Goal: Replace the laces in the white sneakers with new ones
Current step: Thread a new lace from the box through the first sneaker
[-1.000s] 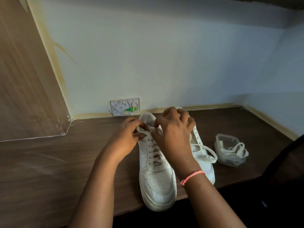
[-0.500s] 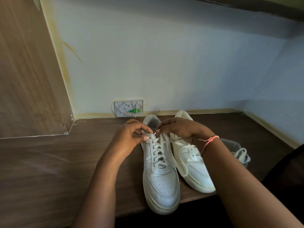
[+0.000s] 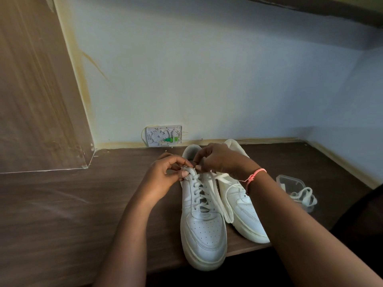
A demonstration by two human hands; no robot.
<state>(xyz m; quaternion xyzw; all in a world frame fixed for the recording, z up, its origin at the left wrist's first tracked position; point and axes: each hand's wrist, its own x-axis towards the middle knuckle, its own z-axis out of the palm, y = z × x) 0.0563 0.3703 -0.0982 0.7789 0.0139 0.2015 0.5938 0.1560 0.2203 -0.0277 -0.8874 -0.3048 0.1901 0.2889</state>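
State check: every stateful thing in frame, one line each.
Left sneaker: upright on the desk, laced to the top eyelets.
Right sneaker: upright beside it, a loose lace end draped across it.
Lace: both ends pinched at the left sneaker's collar.
Left hand: pinches the lace.
Right hand: pinches the lace.
Plastic container: open, laces spilling over its rim.

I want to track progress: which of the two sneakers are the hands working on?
The left sneaker, laced up its front. Both hands pinch lace at its top eyelets. The right sneaker lies untouched beside it.
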